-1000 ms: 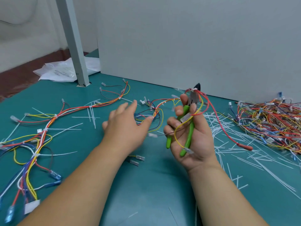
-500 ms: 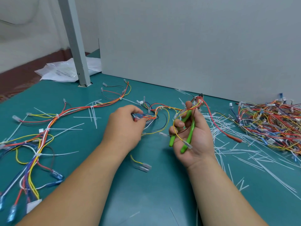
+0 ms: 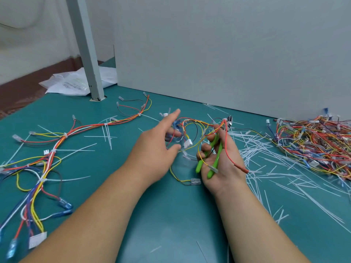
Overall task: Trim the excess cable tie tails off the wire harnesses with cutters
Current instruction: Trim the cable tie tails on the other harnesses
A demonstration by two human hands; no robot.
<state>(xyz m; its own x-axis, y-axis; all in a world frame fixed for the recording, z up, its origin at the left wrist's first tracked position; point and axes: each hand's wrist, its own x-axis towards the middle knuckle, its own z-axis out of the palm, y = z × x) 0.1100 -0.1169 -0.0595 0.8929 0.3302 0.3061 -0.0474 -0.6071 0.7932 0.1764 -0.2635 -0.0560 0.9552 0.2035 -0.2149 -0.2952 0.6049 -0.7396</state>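
My right hand (image 3: 227, 168) lies palm up and grips the green-handled cutters (image 3: 199, 165), their jaws pointing away from me. A small wire harness (image 3: 191, 122) with a white connector (image 3: 188, 144) drapes over that hand and the cutters; its red lead hangs off the palm. My left hand (image 3: 153, 149) reaches into the harness loops with the index finger straight and the other fingers spread among blurred blue wires. Whether it pinches a wire I cannot make out.
A long harness (image 3: 57, 142) with uncut white tie tails sprawls at the left of the teal table (image 3: 171, 215). A heap of harnesses (image 3: 313, 141) sits at the right, with cut tails (image 3: 266, 164) strewn before it. Behind stand a grey post (image 3: 85, 48), a plastic bag (image 3: 66, 84) and a grey panel (image 3: 228, 54).
My left hand closed on a blue connector half a second ago; now its fingers have spread and the index finger points out. My right hand has kept the cutters.
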